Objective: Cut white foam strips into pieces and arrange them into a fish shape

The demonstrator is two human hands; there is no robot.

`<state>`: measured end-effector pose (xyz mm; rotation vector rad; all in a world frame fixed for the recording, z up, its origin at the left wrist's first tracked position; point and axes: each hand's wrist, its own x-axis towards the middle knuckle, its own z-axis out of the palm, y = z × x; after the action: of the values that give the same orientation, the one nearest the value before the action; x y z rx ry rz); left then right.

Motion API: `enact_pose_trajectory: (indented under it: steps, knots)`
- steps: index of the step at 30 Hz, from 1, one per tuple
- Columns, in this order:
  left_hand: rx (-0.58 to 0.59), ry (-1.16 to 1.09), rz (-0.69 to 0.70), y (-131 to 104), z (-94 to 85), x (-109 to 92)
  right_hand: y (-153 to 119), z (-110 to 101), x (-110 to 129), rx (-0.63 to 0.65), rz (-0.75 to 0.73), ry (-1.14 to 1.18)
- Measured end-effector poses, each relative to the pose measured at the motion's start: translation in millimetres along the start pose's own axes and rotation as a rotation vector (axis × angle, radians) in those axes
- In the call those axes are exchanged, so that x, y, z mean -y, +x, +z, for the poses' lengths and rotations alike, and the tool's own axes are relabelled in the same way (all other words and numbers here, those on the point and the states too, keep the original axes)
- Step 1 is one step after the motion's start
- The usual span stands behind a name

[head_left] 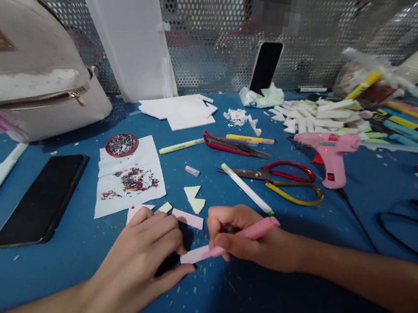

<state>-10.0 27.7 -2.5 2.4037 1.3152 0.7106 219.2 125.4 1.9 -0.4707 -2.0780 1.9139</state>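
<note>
My right hand [247,236] is closed round a pink marker [261,227], its tip on a pale pink strip [194,255] lying on the blue table [189,308]. The strip's left end is pinched between the thumb and fingers of my left hand [146,251]. Just beyond my hands lie another pink strip [188,219] and a notched pale yellow piece [194,199]. A white marker with green ends [247,188] rests beyond my right hand, and a small pink cap [192,171] sits farther back.
Scissors [294,178], a red cutter [229,145] and a pink glue gun [333,152] lie behind my right hand. Beads [134,180] on white paper [106,207], a dark phone [39,201] and a pale backpack [38,77] are at left. Cut white strips [322,115] pile up behind.
</note>
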Motion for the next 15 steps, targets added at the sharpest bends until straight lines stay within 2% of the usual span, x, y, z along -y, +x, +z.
enact_pose_trajectory:
  steps: [8, 15]
  knots:
    - [-0.018, 0.183, 0.092, 4.2, 4.5, -4.2, -1.1, 4.4, -0.3, -0.142, -0.038, 0.162]
    - [-0.025, 0.148, 0.073, -0.6, 3.2, -1.3, -4.1, 2.3, 0.8, -0.134, -0.137, -0.072]
